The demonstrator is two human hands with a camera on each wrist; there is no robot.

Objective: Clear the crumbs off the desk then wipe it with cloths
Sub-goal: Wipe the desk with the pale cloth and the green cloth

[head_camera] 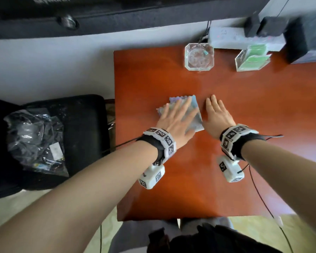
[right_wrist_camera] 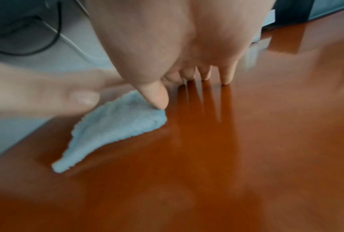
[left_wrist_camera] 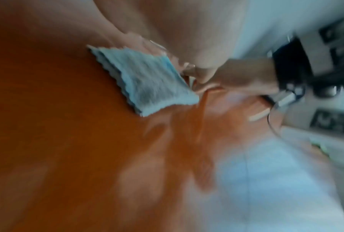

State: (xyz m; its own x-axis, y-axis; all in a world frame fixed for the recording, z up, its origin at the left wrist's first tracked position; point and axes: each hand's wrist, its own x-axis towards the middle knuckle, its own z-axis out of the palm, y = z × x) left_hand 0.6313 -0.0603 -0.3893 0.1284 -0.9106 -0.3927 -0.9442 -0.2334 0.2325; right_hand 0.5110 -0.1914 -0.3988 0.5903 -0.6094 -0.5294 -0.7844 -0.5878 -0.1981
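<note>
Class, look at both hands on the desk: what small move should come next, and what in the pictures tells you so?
Probably slide the left hand, pressing flat on the blue cloth, across the desk toward its far edge. The cloth is folded under straight fingers, the right hand rests flat on bare wood beside it, and no crumbs show.

The flat wooden desk [head_camera: 226, 110] is shiny orange-brown, and the soft folded cloth [head_camera: 179, 114] on it is pale blue with a wavy zigzag edge. The square glass dish [head_camera: 199, 56] is clear, and the clear plastic box [head_camera: 252, 57] holds green and white packets. The wrist bands [head_camera: 162, 139] are white with black square patterns — and the crinkly plastic bag [head_camera: 35, 139] on the black seat [head_camera: 84, 125] is see-through with dark things inside.
</note>
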